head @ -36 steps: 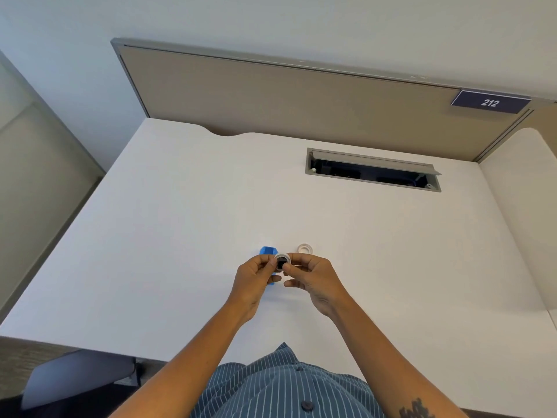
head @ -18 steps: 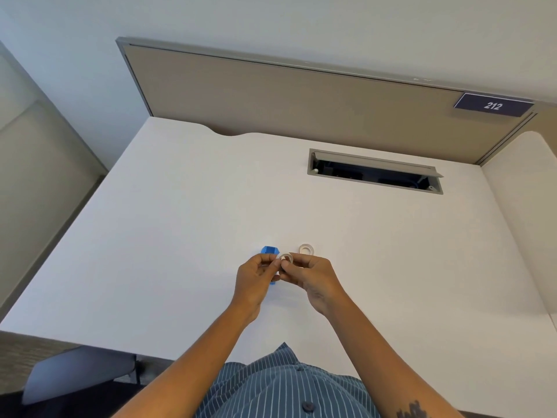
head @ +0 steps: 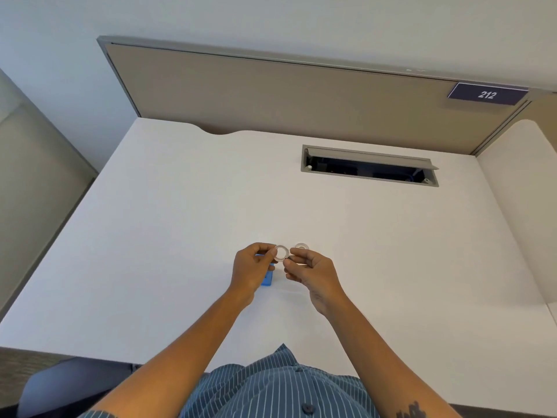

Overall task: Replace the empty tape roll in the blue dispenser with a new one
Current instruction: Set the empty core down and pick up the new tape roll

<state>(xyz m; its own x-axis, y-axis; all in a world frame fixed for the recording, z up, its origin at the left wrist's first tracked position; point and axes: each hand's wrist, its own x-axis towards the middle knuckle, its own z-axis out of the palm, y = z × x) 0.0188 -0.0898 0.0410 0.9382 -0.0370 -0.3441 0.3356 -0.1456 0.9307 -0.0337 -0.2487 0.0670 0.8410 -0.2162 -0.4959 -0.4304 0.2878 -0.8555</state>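
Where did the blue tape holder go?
The blue dispenser is low in the head view, mostly hidden under the left hand, beside the right hand.

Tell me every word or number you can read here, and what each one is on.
"212": white digits on the dark nameplate fixed to the top right of the desk's partition panel.
Nothing else is readable: the blue dispenser and the two tape rings show no legible print, and the forearm tattoo is too cut off to read.

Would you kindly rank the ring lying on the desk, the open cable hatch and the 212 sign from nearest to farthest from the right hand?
From the right hand:
1. Ring on the desk, just beyond its fingertips.
2. Cable hatch, farther back, right of centre.
3. 212 sign, on the partition's far right.
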